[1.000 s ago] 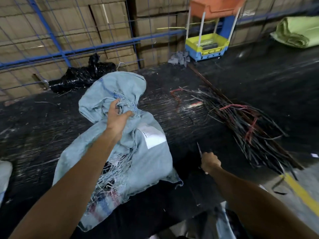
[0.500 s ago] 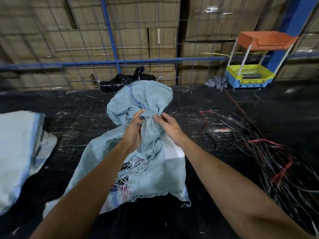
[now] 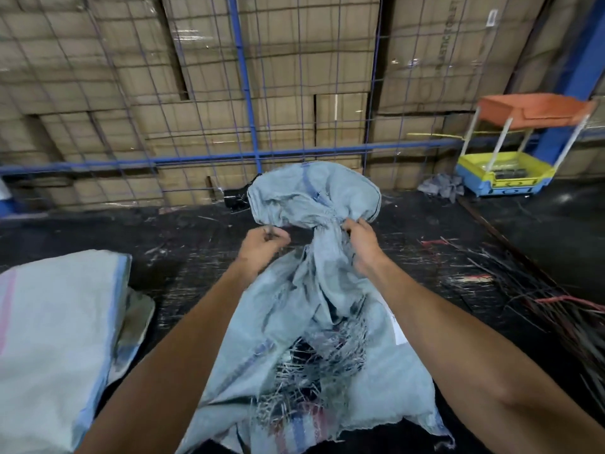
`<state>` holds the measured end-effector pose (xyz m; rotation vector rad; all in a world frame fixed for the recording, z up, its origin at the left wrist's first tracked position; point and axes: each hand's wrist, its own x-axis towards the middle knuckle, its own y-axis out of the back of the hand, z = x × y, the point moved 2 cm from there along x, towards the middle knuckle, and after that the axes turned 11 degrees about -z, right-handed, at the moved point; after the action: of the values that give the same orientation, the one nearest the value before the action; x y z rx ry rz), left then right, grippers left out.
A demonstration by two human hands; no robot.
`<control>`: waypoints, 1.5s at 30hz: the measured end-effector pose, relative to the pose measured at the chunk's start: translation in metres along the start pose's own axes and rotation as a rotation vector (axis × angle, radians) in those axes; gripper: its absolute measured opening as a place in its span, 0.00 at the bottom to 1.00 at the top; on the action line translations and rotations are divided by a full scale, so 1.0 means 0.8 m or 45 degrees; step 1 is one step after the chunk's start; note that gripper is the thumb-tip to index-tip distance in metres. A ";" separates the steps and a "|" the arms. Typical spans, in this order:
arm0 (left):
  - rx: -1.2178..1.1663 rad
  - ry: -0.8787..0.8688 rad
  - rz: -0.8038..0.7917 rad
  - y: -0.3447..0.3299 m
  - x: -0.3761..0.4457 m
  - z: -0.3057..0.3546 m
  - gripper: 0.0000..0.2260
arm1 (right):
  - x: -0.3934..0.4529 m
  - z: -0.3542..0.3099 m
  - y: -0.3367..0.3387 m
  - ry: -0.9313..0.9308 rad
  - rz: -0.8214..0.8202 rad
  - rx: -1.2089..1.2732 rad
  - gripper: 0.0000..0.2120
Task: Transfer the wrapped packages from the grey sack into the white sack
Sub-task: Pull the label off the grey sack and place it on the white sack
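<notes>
Black scuffed floor (image 3: 203, 257) (cardboard boxes (image 3: 294, 60) behind blue wire fencing (image 3: 248, 103)).

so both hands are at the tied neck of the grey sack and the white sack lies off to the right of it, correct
Not quite. The head view shows the left hand and right hand at the grey sack's tied neck, but the white sack lies to its left, not right.

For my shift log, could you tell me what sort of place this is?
Probably a warehouse or sorting area: stacked cardboard boxes behind a blue wire fence, and woven sacks on a dark work surface.
</notes>
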<state>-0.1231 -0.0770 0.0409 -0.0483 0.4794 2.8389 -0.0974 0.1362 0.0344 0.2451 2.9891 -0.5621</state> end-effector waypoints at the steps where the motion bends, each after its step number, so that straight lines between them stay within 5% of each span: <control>1: -0.033 0.011 -0.184 -0.008 0.003 0.007 0.03 | 0.000 0.002 -0.016 0.017 -0.052 -0.021 0.13; 3: -0.156 -0.039 -0.337 -0.028 0.008 0.020 0.11 | 0.006 0.006 -0.034 0.073 -0.163 -0.133 0.14; 6: -0.344 -0.152 -0.209 -0.023 0.023 0.024 0.14 | 0.008 0.009 -0.043 0.167 -0.235 -0.258 0.16; 11: -0.490 -0.198 -0.379 -0.019 0.046 0.012 0.23 | 0.023 0.019 -0.035 0.172 0.002 -0.166 0.19; 17: -0.647 -0.154 -0.123 0.023 0.066 -0.014 0.10 | 0.048 0.019 -0.018 0.151 0.377 -0.129 0.20; 19: -0.663 -0.121 -0.034 0.029 0.070 -0.015 0.09 | 0.049 0.016 -0.021 0.145 0.349 0.043 0.09; 21: -0.648 -0.059 0.132 0.040 0.076 -0.017 0.11 | 0.047 0.002 -0.016 0.106 0.374 0.225 0.18; 24: -0.428 0.133 0.523 0.077 0.087 -0.038 0.15 | 0.054 -0.020 0.013 0.185 0.414 0.370 0.24; 26: -0.218 0.287 0.613 0.085 0.085 -0.042 0.10 | 0.054 -0.026 0.028 0.158 0.390 0.292 0.25; 27: -0.113 0.350 0.560 0.079 0.082 -0.036 0.05 | 0.055 -0.027 0.029 0.137 0.363 0.199 0.23; 29: 0.209 0.393 0.421 0.056 0.077 -0.021 0.16 | 0.055 -0.027 0.026 0.124 0.285 0.061 0.15; 33: 0.816 -0.200 0.193 -0.015 0.068 0.023 0.42 | 0.060 -0.032 0.013 0.093 0.071 -0.094 0.08; 35: 1.071 -0.294 -0.026 -0.051 0.063 0.030 0.47 | 0.062 -0.041 0.009 0.103 -0.027 -0.076 0.07; 37: 1.197 -0.171 -0.185 -0.076 0.066 0.021 0.39 | 0.058 -0.057 0.009 0.184 -0.107 0.094 0.03; 40: 0.770 -0.143 -0.100 -0.084 0.080 0.013 0.15 | 0.067 -0.054 0.030 0.234 -0.108 0.252 0.10; 43: 0.296 -0.079 -0.034 -0.076 0.088 0.028 0.07 | 0.056 -0.023 0.064 0.145 -0.131 -0.419 0.27; 45: 0.057 -0.045 -0.017 -0.072 0.096 0.039 0.06 | 0.043 0.006 0.076 -0.080 -0.428 -0.886 0.33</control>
<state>-0.1816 0.0044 0.0461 0.0067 0.5326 2.8098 -0.1201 0.1951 0.0044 -0.3219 2.9511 0.4568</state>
